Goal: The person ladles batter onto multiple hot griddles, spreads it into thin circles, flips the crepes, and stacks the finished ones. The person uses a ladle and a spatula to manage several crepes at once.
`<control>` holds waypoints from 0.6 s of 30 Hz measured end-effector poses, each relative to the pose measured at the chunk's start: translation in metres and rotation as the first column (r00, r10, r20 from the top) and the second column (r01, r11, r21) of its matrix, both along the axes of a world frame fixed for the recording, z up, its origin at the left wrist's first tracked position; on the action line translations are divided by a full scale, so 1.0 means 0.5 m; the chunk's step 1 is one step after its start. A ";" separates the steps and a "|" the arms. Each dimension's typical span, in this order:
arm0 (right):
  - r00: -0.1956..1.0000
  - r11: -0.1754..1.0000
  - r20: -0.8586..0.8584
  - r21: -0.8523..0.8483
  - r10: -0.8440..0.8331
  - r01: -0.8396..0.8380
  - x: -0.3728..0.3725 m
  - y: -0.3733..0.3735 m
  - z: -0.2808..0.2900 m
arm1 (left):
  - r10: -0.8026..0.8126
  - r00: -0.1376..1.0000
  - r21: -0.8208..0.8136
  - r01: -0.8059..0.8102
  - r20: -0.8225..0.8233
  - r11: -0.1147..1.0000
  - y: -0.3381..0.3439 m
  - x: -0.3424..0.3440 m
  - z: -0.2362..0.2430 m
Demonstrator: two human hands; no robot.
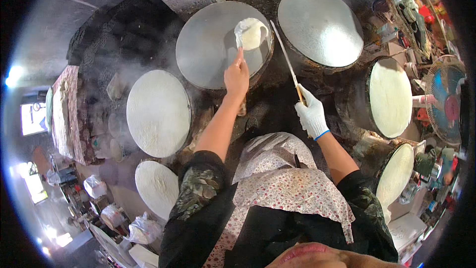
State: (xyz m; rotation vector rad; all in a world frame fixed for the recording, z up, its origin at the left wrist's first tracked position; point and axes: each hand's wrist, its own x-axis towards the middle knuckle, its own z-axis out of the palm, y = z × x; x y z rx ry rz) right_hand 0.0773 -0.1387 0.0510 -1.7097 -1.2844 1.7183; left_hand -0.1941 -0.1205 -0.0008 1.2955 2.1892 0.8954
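My bare left hand is closed on a ladle, its index finger stretched toward the bowl. Pale batter fills or coats that bowl, which is over the bare grey griddle at the far middle. Whether the bowl touches the griddle I cannot tell. In a white knitted glove with a blue cuff, my right hand grips a long thin spatula by its yellowish handle. Its pale blade points away, passing through the gap between the far middle griddle and a second bare griddle at the far right.
Pale sheets cover round griddles on both sides: a left griddle, a near left griddle, a right griddle and a near right griddle. Steam drifts at left. A blue fan stands at far right. Plastic bags lie near left.
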 end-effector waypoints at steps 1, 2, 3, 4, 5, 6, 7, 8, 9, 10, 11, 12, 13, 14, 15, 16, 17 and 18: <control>0.998 1.000 0.061 -0.020 0.009 -0.008 -0.018 -0.004 -0.018 | -0.080 0.991 -0.052 0.075 -0.106 0.996 -0.002 -0.019 -0.013; 0.992 0.993 0.122 0.104 0.033 -0.046 -0.037 -0.009 -0.039 | -0.162 0.963 -0.086 0.147 -0.214 0.985 0.002 -0.040 -0.021; 0.996 0.982 0.073 0.178 0.042 -0.054 -0.054 -0.014 -0.061 | -0.251 0.934 -0.150 0.218 -0.256 0.964 0.011 -0.062 -0.024; 0.994 0.986 0.110 0.168 -0.006 -0.012 -0.068 -0.020 -0.085 | -0.230 0.922 -0.100 0.209 -0.311 0.973 0.020 -0.084 -0.025; 0.997 0.973 0.072 0.229 0.004 -0.020 -0.082 -0.028 -0.108 | -0.216 0.910 -0.066 0.206 -0.354 0.976 0.038 -0.109 -0.023; 0.995 0.971 0.095 0.240 -0.033 0.009 -0.094 -0.038 -0.130 | -0.199 0.897 -0.028 0.205 -0.396 0.978 0.053 -0.130 -0.021; 0.998 0.959 0.037 0.281 -0.053 0.041 -0.103 -0.054 -0.148 | -0.251 0.870 -0.124 0.219 -0.425 0.968 0.069 -0.151 -0.019; 0.996 0.943 0.039 0.326 -0.075 0.058 -0.119 -0.068 -0.164 | -0.272 0.881 -0.151 0.230 -0.386 0.961 0.079 -0.167 -0.018; 0.993 0.926 0.038 0.368 -0.110 0.089 -0.128 -0.088 -0.172 | -0.267 0.890 -0.123 0.238 -0.370 0.963 0.083 -0.181 -0.016; 0.989 0.842 -0.037 0.520 -0.144 0.143 -0.156 -0.099 -0.180 | -0.263 0.898 -0.095 0.245 -0.352 0.965 0.088 -0.192 -0.013; 0.987 0.904 0.087 0.419 -0.133 0.085 -0.168 -0.112 -0.177 | -0.242 0.918 -0.099 0.222 -0.313 0.970 0.092 -0.201 -0.008; 0.978 0.845 0.092 0.523 -0.188 0.114 -0.205 -0.115 -0.175 | -0.221 0.936 -0.106 0.199 -0.275 0.974 0.095 -0.208 0.001; 0.982 0.848 0.111 0.526 -0.152 0.072 -0.238 -0.111 -0.166 | -0.183 0.953 -0.124 0.156 -0.242 0.980 0.098 -0.216 0.015; 0.972 0.867 0.156 0.492 -0.178 0.080 -0.280 -0.096 -0.157 | -0.084 0.985 0.112 0.101 -0.150 0.989 0.103 -0.223 0.034; 0.956 0.957 0.281 0.291 -0.083 -0.003 -0.316 -0.073 -0.145 | 0.003 0.999 0.321 0.010 -0.037 0.947 0.112 -0.231 0.059; 0.952 0.974 0.304 0.220 -0.024 -0.046 -0.352 -0.046 -0.134 | 0.075 0.987 0.437 -0.131 0.142 0.890 0.117 -0.237 0.087; 0.961 0.960 0.275 0.270 -0.008 -0.069 -0.378 -0.015 -0.122 | 0.080 0.965 0.519 -0.202 0.249 0.830 0.120 -0.248 0.119; 0.977 0.889 0.209 0.455 -0.049 -0.053 -0.394 0.000 -0.109 | 0.044 0.926 0.577 -0.271 0.376 0.771 0.112 -0.263 0.152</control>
